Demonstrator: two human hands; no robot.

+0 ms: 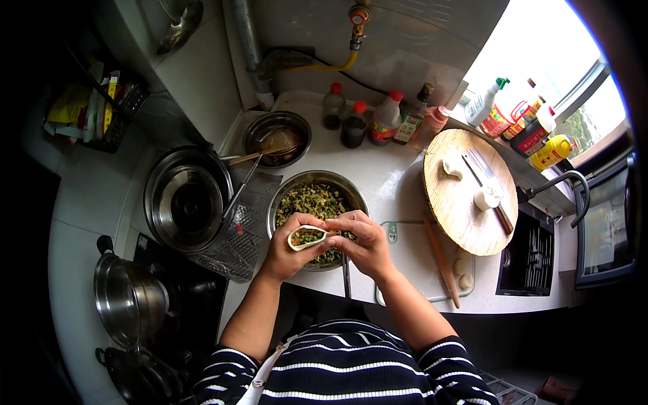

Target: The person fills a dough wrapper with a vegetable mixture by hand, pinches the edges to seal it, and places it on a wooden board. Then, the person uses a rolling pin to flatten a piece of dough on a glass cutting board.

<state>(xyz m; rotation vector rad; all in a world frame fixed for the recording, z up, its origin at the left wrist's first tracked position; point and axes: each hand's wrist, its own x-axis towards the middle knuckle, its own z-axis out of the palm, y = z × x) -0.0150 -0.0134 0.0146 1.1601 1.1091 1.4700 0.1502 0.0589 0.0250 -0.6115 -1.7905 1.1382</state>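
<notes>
Above a steel bowl (272, 210) of chopped green and brown filling (312, 198), both my hands hold one dumpling (297, 238). Its wrapper is folded up around some filling and gapes at the left end. My left hand (283, 254) cups it from below and the left. Fingers of my right hand (364, 244) pinch the wrapper's right end; the exact fingertip contact is partly hidden. A metal handle (347, 278) sticks out over the bowl's near rim.
Right of the bowl lies a white cutting board (407, 260) with a rolling pin (442, 266) and dough pieces (463, 275). Beyond it, a round wooden board (449, 202) bears a dumpling (453, 164) and a knife (501, 214). Sauce bottles (354, 128) line the back; pans (129, 297) stand left.
</notes>
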